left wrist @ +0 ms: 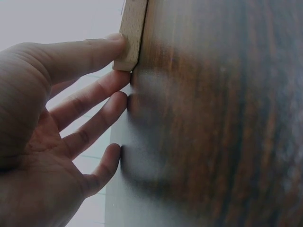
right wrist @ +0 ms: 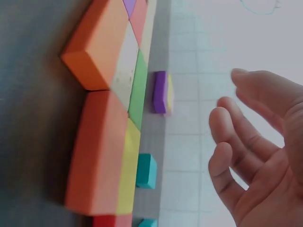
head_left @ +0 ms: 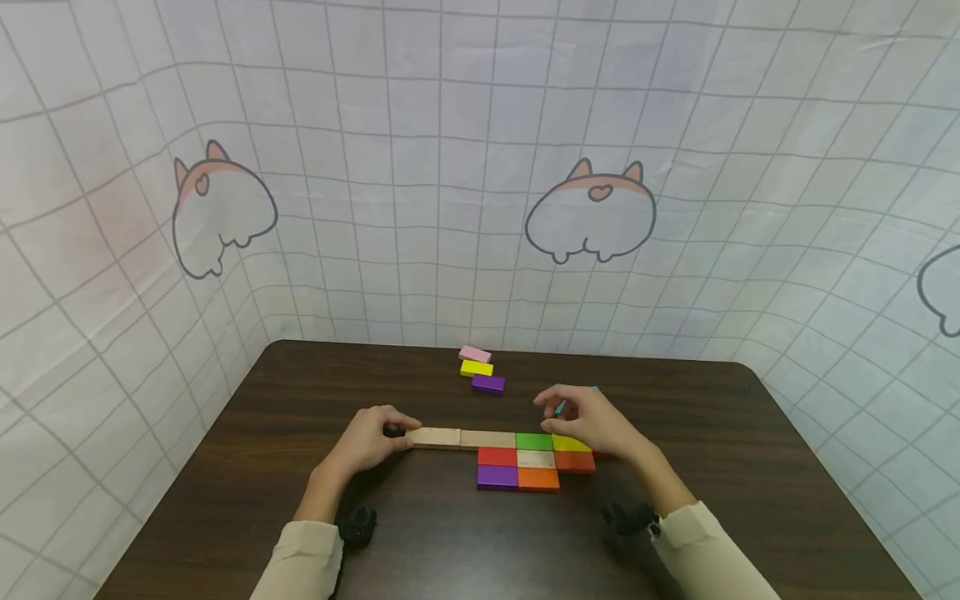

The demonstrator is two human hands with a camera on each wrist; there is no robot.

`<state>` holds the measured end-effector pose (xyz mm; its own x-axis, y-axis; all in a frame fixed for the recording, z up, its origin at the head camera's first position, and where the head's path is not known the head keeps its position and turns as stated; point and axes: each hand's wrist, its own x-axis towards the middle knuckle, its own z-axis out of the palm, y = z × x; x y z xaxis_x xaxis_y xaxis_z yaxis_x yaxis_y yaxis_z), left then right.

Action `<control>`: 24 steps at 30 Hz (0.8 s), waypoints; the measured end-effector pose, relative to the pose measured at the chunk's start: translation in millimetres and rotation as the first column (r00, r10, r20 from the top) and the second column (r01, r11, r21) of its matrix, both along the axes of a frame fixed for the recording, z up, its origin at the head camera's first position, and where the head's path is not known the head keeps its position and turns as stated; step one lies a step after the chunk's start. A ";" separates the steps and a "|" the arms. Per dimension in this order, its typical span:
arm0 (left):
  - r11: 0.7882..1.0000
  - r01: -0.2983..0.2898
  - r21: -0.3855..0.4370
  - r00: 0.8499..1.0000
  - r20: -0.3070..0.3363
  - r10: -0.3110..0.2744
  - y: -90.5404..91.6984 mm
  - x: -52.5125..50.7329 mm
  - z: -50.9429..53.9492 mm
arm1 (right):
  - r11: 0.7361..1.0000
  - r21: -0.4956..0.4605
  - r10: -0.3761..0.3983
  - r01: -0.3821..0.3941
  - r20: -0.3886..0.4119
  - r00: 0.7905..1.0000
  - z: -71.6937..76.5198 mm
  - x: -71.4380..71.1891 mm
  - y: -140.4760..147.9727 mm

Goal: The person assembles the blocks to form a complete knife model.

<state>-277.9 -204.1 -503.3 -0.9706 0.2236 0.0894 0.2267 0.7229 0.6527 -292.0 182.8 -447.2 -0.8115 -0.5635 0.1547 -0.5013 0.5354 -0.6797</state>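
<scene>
My left hand pinches the left end of a plain wooden block, its thumb on the near side in the left wrist view. This block lies end to end with a second plain block, then a green block and a yellow block. Below them, touching, are a red block, a pale block and a red-orange block. A purple block and an orange block form the nearest row. My right hand hovers over the right end, fingers loosely bent, holding nothing.
Behind the rows lie a loose pink block, a yellow one and a purple one. Teal blocks sit beyond the right end, partly hidden by my right hand in the head view. A white grid-patterned cloth surrounds the dark table.
</scene>
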 end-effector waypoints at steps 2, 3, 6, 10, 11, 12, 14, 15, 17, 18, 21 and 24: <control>1.000 0.003 0.001 1.000 -0.001 -0.003 -0.2 0.3 0.2 | 1.000 0.011 -0.009 0.008 0.008 1.000 1.3 -12.9 -7.6; 1.000 0.004 0.002 1.000 -0.001 -0.004 -0.2 0.5 0.3 | 1.000 0.014 -0.010 0.010 0.014 1.000 1.1 -19.7 -11.4; 1.000 0.001 0.007 1.000 0.002 -0.001 0.0 0.8 0.2 | 0.999 0.023 -0.025 0.024 0.053 0.998 0.3 -38.7 -23.1; 1.000 0.000 0.005 1.000 0.004 0.000 0.0 1.0 0.3 | 0.998 0.045 -0.036 0.032 0.092 0.995 -2.4 -60.0 -37.9; 1.000 0.001 0.007 1.000 0.005 -0.001 0.3 1.1 0.1 | 0.998 0.054 -0.041 0.036 0.096 0.995 -3.8 -64.2 -41.0; 1.000 0.002 0.008 1.000 0.004 -0.002 0.5 1.2 0.0 | 0.997 0.063 -0.046 0.040 0.098 0.994 -5.2 -68.1 -44.2; 1.000 0.003 0.010 1.000 0.000 -0.003 1.1 1.4 0.1 | 0.996 0.076 -0.057 0.049 0.110 0.992 -8.3 -75.0 -49.8; 1.000 0.004 0.009 1.000 -0.002 -0.004 1.2 1.4 0.3 | 0.995 0.081 -0.063 0.054 0.115 0.991 -10.0 -77.8 -52.4; 1.000 0.002 0.011 1.000 -0.005 -0.002 1.6 1.3 0.6 | 0.994 0.092 -0.078 0.067 0.125 0.989 -14.1 -83.3 -57.2; 1.000 0.000 0.009 1.000 -0.006 0.000 1.7 1.3 0.8 | 0.993 0.095 -0.085 0.073 0.131 0.988 -15.7 -85.7 -59.5; 1.000 -0.006 0.007 1.000 -0.008 0.006 1.0 1.2 0.8 | 0.989 0.115 -0.104 0.089 0.127 0.986 -22.1 -93.1 -65.6; 1.000 -0.010 0.006 1.000 -0.007 0.010 -0.1 1.2 0.1 | 0.986 0.136 -0.118 0.101 0.125 0.985 -26.9 -98.5 -70.9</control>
<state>-276.6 -204.2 -503.2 -0.9721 0.2136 0.0971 0.2240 0.7214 0.6553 -390.6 111.9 -474.1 -0.8779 -0.4782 -0.0256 -0.3452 0.6691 -0.6581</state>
